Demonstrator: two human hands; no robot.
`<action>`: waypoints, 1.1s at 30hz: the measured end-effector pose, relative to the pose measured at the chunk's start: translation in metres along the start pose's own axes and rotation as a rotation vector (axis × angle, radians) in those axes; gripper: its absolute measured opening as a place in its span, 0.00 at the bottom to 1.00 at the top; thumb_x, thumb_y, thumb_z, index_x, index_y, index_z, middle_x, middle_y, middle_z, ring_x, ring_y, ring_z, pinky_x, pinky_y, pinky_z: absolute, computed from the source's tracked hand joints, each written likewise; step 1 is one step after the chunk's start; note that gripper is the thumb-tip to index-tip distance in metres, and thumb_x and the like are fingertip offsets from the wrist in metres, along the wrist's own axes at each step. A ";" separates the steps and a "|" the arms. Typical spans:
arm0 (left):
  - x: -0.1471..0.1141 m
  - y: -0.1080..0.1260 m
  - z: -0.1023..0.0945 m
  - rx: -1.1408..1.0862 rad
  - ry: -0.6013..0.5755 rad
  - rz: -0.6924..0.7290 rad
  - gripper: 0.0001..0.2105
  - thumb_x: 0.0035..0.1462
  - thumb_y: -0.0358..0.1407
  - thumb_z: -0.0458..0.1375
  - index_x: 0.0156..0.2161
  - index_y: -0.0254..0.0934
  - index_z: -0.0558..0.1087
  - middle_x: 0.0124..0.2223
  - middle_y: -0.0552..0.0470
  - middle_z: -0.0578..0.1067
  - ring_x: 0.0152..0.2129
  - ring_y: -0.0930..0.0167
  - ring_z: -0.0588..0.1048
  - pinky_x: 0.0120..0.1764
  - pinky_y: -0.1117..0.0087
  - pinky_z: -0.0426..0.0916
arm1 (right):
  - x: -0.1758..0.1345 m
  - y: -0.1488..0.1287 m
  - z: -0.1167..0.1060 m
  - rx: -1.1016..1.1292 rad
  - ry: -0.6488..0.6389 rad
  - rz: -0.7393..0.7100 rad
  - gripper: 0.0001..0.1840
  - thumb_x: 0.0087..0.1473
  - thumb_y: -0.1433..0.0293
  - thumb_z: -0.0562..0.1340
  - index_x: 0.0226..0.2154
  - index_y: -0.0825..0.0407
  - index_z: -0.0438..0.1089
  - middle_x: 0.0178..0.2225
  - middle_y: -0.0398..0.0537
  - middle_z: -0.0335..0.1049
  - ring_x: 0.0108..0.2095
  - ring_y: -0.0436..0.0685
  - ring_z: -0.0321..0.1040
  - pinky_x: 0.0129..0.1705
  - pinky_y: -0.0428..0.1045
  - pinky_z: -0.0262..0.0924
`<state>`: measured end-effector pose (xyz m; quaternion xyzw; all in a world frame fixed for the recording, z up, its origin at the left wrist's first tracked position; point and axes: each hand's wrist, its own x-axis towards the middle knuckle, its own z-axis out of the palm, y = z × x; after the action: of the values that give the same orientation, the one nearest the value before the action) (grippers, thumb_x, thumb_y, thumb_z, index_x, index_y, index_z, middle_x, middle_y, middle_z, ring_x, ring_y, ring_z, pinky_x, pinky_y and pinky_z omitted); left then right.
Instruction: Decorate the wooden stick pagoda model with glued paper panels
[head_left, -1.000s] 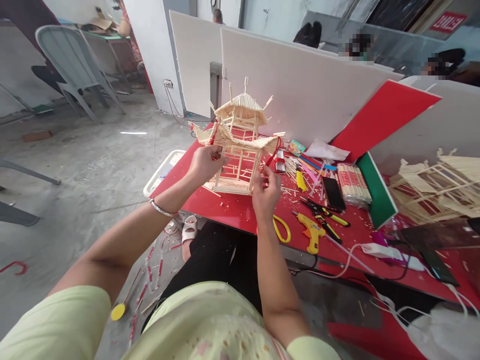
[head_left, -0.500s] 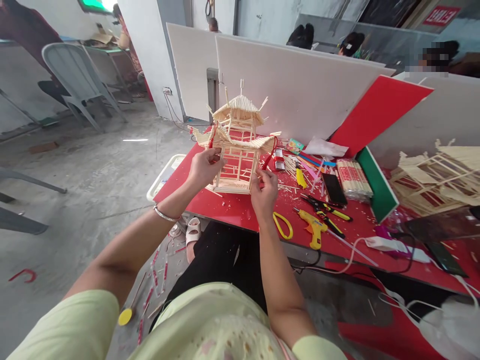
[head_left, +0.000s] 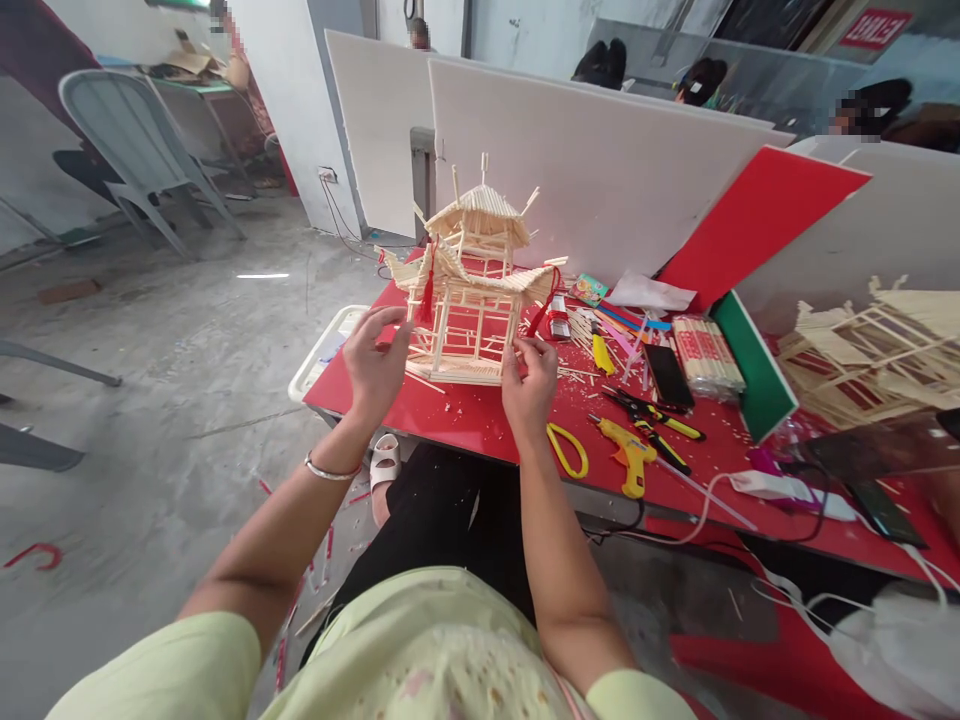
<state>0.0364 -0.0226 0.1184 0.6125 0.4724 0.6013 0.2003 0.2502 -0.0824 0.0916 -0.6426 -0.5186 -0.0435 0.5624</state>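
Note:
A two-tiered pavilion model (head_left: 480,318) made of pale thin sticks stands on the red table (head_left: 450,412). Red tassels hang from its lower roof corners, one tassel (head_left: 427,295) at the left front and another (head_left: 545,312) at the right. My left hand (head_left: 377,365) is beside the model's left side, fingers curved and apart from the thumb, with nothing visible between them. At the right front corner post, my right hand (head_left: 529,385) has its thumb and fingers closed on the model near its base. Part of that grip is hidden.
To the right lie a yellow glue gun (head_left: 628,455), pliers (head_left: 660,425), a yellow cutter (head_left: 601,352), a phone (head_left: 668,377) and a pack of sticks (head_left: 709,357). Another stick model (head_left: 862,345) sits farther right. White boards (head_left: 585,170) stand behind.
My left hand has let go of the tassel and post at the left front and moved left. The left tassel now hangs freely. My right hand stays at the right corner.

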 end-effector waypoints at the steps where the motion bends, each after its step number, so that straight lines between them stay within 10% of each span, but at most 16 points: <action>1: -0.004 -0.010 -0.003 0.002 0.085 -0.012 0.12 0.65 0.41 0.58 0.48 0.38 0.78 0.52 0.46 0.78 0.43 0.70 0.79 0.34 0.74 0.76 | 0.000 0.000 0.000 0.000 0.001 -0.005 0.20 0.68 0.56 0.58 0.48 0.51 0.78 0.50 0.58 0.71 0.48 0.57 0.72 0.41 0.50 0.71; 8: -0.046 -0.077 -0.017 0.112 0.010 -0.195 0.12 0.64 0.43 0.59 0.41 0.36 0.78 0.34 0.52 0.78 0.28 0.74 0.76 0.34 0.73 0.74 | 0.000 0.005 0.002 -0.036 0.000 -0.050 0.19 0.69 0.56 0.58 0.49 0.50 0.78 0.49 0.56 0.69 0.45 0.56 0.72 0.44 0.51 0.72; 19: -0.025 -0.062 -0.008 0.227 -0.241 0.336 0.24 0.61 0.42 0.66 0.61 0.45 0.71 0.69 0.40 0.63 0.68 0.56 0.64 0.64 0.50 0.68 | 0.012 0.006 0.004 -0.073 -0.041 -0.078 0.21 0.70 0.56 0.56 0.50 0.50 0.78 0.49 0.58 0.68 0.51 0.60 0.71 0.48 0.54 0.72; 27: -0.041 -0.082 -0.013 0.227 -0.014 0.278 0.09 0.62 0.38 0.60 0.46 0.39 0.75 0.49 0.43 0.75 0.50 0.61 0.76 0.54 0.57 0.74 | 0.025 0.010 0.009 -0.062 -0.038 -0.097 0.22 0.69 0.55 0.56 0.50 0.51 0.78 0.49 0.58 0.68 0.51 0.60 0.71 0.51 0.55 0.71; 33: -0.036 -0.108 -0.023 0.525 -0.721 0.490 0.16 0.68 0.31 0.51 0.52 0.43 0.79 0.57 0.44 0.79 0.49 0.65 0.78 0.44 0.66 0.74 | 0.025 0.013 0.012 -0.046 -0.042 -0.086 0.23 0.69 0.54 0.56 0.50 0.51 0.78 0.50 0.59 0.67 0.52 0.62 0.70 0.52 0.57 0.71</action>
<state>-0.0149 -0.0083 0.0147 0.9037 0.3507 0.2421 0.0429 0.2650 -0.0556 0.0949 -0.6333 -0.5563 -0.0662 0.5339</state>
